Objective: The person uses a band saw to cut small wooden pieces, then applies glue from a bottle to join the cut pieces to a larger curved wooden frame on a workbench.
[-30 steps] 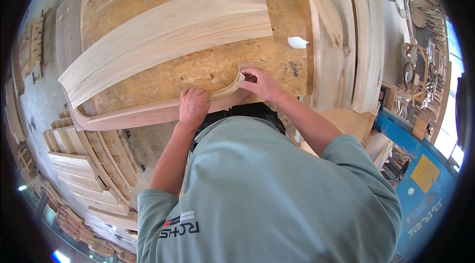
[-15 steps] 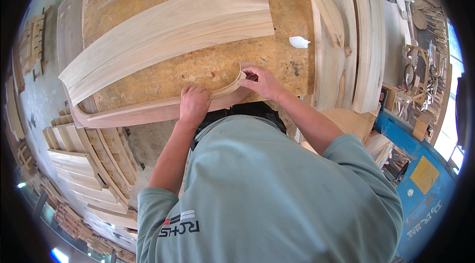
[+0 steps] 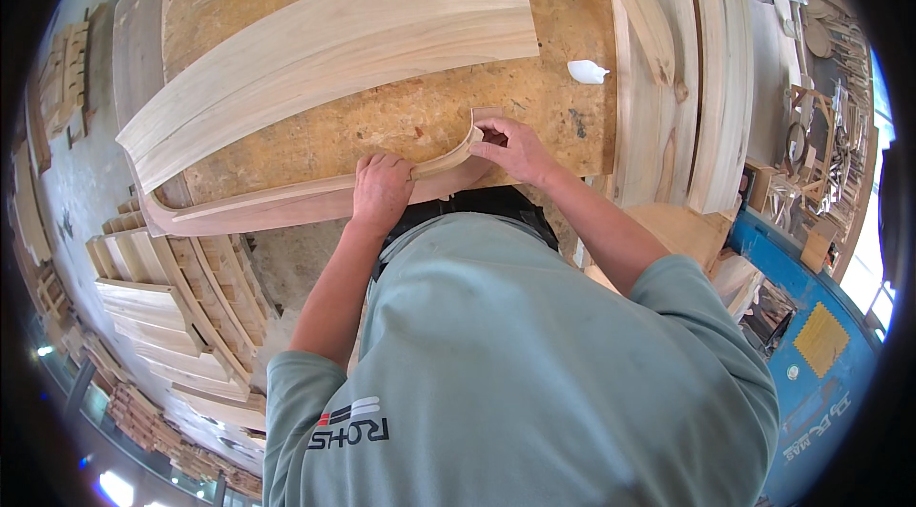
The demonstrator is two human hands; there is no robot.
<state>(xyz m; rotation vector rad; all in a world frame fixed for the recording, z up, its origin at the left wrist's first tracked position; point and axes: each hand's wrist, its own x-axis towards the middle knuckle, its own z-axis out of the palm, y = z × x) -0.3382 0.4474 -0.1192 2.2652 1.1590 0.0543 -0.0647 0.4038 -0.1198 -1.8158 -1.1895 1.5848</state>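
A long wooden board with upturned, curved ends (image 3: 277, 213) lies along the bench's near edge, close against my body. A thin, bent wooden strip (image 3: 447, 162) runs along it and follows the curve up at its right end. My left hand (image 3: 384, 190) is closed over the strip and the board's edge near the middle. At the right end, my right hand (image 3: 515, 151) pinches the strip against the upturned end, thumb on the near side; its other fingertips are partly hidden behind the wood. A small white plastic bottle (image 3: 588, 72) lies on the bench beyond my right hand.
A wide pale wooden panel (image 3: 334, 49) lies across the stained workbench (image 3: 401, 111). Long planks (image 3: 711, 78) stand along the right side, with a curved wooden piece (image 3: 641, 20) on them. Stacked wooden parts (image 3: 153, 316) are at lower left, a blue machine (image 3: 811, 335) at right.
The whole view has shifted slightly, so the bench sits a little higher and further right. Both hands keep nearly the same hold on the strip.
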